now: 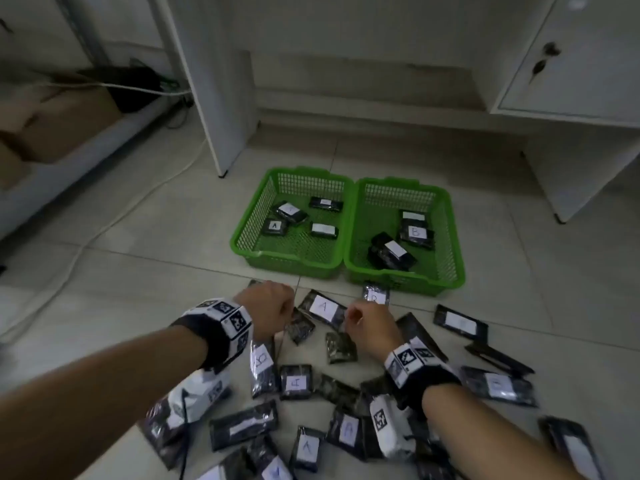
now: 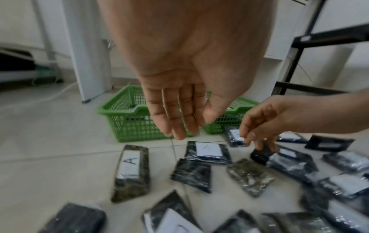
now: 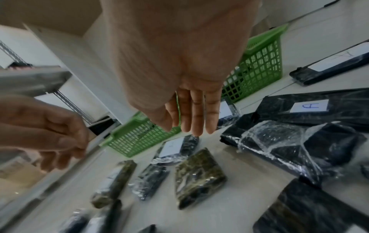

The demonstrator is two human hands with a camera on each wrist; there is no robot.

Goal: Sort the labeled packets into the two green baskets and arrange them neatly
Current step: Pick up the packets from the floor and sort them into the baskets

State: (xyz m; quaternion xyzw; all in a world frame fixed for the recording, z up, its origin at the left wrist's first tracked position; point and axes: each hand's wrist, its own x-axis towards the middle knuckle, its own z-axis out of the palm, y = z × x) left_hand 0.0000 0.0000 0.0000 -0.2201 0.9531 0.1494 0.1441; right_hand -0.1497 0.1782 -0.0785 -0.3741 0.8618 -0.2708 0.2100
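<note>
We are hovering both empty, loose-fingered hands, left hand (image 1: 269,308) and right hand (image 1: 370,326), flanking the A packet (image 1: 323,307) lying crosswise, baskets (image 1: 348,216) straight beyond.

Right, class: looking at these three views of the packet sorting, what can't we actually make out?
- Head view: labels in the right basket read B on one packet only; the others are too small or blurred.
- Head view: fingers of the left hand and right hand are hidden behind their backs.
- Left wrist view: face-down packet shows no label.
- Right wrist view: left basket contents are blocked by its mesh wall.
</note>
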